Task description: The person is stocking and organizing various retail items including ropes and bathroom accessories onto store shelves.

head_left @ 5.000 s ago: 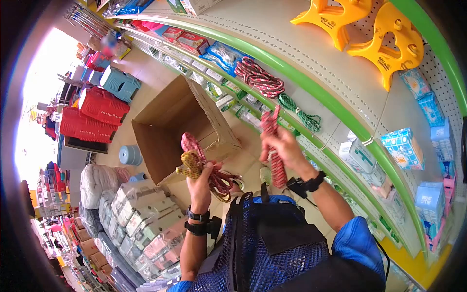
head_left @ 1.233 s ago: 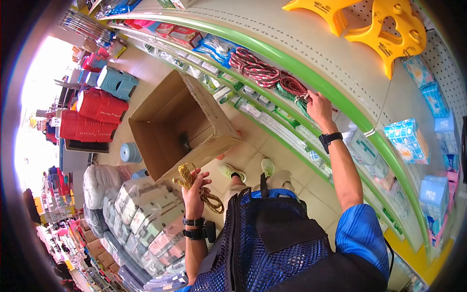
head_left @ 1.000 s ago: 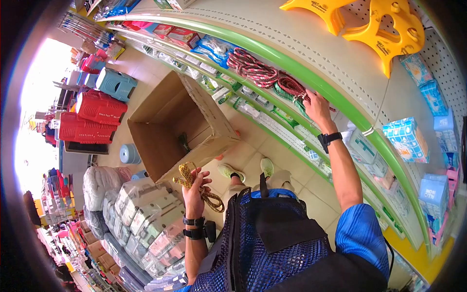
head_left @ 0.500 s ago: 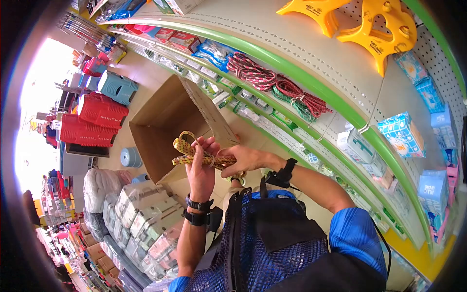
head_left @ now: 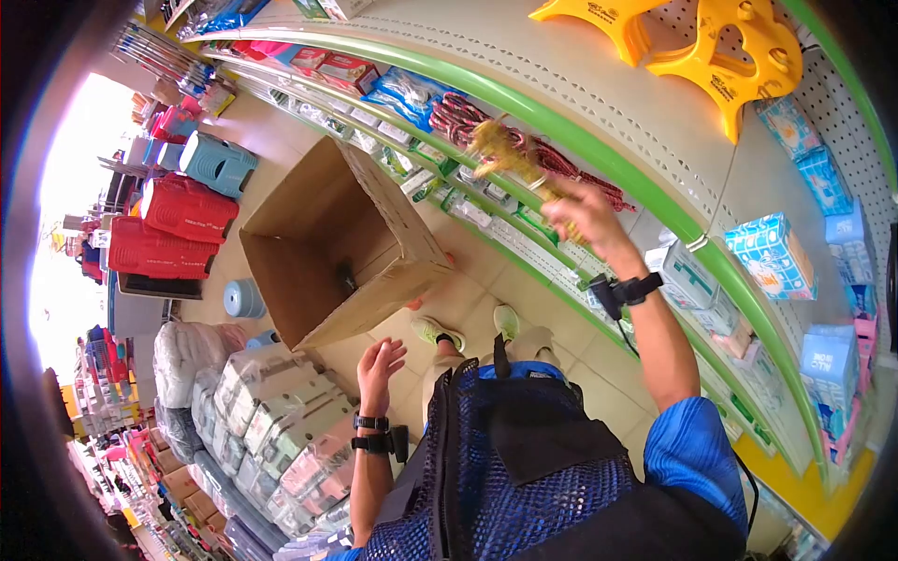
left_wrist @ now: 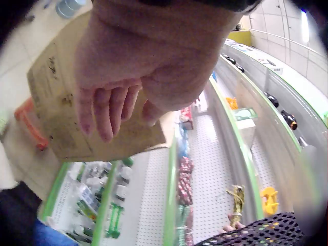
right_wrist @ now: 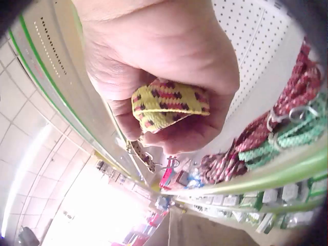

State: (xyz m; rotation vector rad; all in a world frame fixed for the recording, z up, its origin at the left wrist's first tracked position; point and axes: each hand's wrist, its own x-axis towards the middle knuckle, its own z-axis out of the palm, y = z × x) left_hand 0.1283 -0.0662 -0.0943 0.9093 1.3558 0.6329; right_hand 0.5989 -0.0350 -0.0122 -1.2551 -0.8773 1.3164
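My right hand point(head_left: 591, 220) grips a folded bundle of yellow patterned rope point(head_left: 505, 154), raised at the shelf. The right wrist view shows its flat yellow coil point(right_wrist: 171, 100), flecked with red and black, inside the curled fingers. Close by on the shelf lie a red-and-white rope bundle point(head_left: 453, 118) and a dark red rope bundle point(head_left: 599, 184). A green rope bundle point(right_wrist: 292, 138) sits against the red ones in the right wrist view. My left hand point(head_left: 376, 372) hangs with loosely bent fingers, holding nothing, near the cardboard box point(head_left: 404, 210).
The box stands on the floor with its mouth facing up. Green-edged shelves point(head_left: 655, 201) run along the right, with yellow plastic stands point(head_left: 730, 75) and blue tissue packs point(head_left: 772, 257). Plastic-wrapped bundles point(head_left: 271, 402) are stacked at left, below red baskets point(head_left: 164, 245).
The red rope bundle was laid on the shelf. The yellow rope passed from my left hand to my right, which has moved up and right to the shelf. My left hand is now bare.
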